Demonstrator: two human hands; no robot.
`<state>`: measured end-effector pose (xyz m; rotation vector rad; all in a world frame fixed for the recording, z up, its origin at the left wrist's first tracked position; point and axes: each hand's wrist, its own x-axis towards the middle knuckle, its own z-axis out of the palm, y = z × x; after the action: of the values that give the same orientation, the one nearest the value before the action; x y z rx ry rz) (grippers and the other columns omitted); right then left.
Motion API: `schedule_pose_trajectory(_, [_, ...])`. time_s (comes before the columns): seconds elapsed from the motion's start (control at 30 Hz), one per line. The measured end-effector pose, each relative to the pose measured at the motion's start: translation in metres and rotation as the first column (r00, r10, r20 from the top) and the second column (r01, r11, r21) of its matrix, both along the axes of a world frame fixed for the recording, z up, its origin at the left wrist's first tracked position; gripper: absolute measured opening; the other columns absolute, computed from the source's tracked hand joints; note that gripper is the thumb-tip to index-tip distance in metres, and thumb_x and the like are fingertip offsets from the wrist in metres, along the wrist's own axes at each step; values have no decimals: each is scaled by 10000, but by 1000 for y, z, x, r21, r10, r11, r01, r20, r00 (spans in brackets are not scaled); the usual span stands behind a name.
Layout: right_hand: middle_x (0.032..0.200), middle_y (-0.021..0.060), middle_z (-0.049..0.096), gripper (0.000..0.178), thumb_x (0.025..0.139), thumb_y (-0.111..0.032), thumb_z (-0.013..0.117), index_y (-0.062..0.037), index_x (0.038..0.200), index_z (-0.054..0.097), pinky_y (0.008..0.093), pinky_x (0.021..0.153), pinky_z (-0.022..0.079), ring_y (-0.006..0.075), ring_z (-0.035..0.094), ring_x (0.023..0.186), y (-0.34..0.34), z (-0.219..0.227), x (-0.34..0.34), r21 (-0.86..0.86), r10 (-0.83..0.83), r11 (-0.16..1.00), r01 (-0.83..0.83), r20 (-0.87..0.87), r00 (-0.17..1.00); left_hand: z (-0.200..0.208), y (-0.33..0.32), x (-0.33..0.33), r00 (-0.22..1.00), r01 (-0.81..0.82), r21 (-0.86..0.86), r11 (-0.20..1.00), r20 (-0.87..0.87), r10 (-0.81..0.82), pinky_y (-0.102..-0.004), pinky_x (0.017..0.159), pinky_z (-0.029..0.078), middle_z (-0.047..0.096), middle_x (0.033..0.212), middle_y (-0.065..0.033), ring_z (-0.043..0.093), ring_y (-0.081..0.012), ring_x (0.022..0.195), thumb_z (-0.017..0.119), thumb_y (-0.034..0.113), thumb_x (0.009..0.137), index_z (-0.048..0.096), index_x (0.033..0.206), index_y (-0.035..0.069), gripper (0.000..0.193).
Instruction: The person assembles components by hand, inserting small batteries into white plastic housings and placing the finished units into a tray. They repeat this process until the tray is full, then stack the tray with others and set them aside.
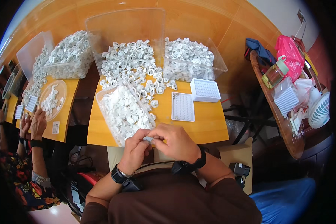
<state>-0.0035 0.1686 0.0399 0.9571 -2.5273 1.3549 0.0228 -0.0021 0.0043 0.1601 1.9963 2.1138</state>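
Observation:
My left hand (133,152) and my right hand (178,143) meet over the table's front edge, both with fingers closed. Between their fingertips is a small light-grey plastic part (148,139), mostly covered by the fingers. Just beyond my left hand, a clear plastic tub (100,98) of small white plastic pieces (121,106) leans at an angle. Larger ring-shaped white plastic parts (127,59) lie heaped behind it. A shallow white tray with rows of slots (183,108) lies to the right, beside a thicker white slotted tray or stack of trays (206,90).
A clear bin (221,66) full of white parts stands at the back right. At left, a co-worker's hands (37,125) are over another table with a round dish (63,89) and a heaped bin (69,67). A side table at right holds a bottle (275,74) and a fan (320,111).

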Motion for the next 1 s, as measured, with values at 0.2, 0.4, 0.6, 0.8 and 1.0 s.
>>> schedule_pose_trajectory(0.2, [771,86,622,124,827,-30,592,-3,939,638,295,620,472,142,579,664,37,41,-73,-36,-284,958,285,-265,921,-1,-3,-1,999,-18,64,998,-29,20,-205,523,423,579,823,-63,531,-93,623,465,142,885,352,1383,59,517])
schedule_pose_trajectory(0.4, [847,130,652,166,821,-58,576,-42,965,657,362,663,486,273,626,736,66,98,-116,-259,-587,807,531,-452,672,-1,-6,2,999,-28,80,996,-23,30,-208,523,427,570,832,-70,529,-99,628,472,138,887,337,1392,59,529])
schedule_pose_trajectory(0.6, [847,148,664,156,797,-120,582,-70,892,696,416,695,498,330,634,786,66,23,-123,269,-355,853,447,-329,875,0,-7,2,1000,-7,105,994,6,6,-210,542,429,574,826,-59,535,-96,638,477,131,883,366,1375,63,510])
schedule_pose_trajectory(0.8, [798,159,665,153,783,-109,571,-61,823,711,441,702,495,338,634,772,56,-28,-138,502,-335,760,414,-244,910,-2,-8,4,1000,-21,131,991,24,17,-211,553,427,580,827,-54,542,-99,636,473,127,888,400,1354,73,474])
schedule_pose_trajectory(1.0, [808,154,666,162,756,-162,618,-53,844,700,422,702,496,328,636,777,35,-33,-149,488,-229,830,271,-145,963,-2,-9,5,999,-17,125,992,49,11,-208,546,425,581,829,-55,550,-99,639,472,133,895,453,1303,60,414])
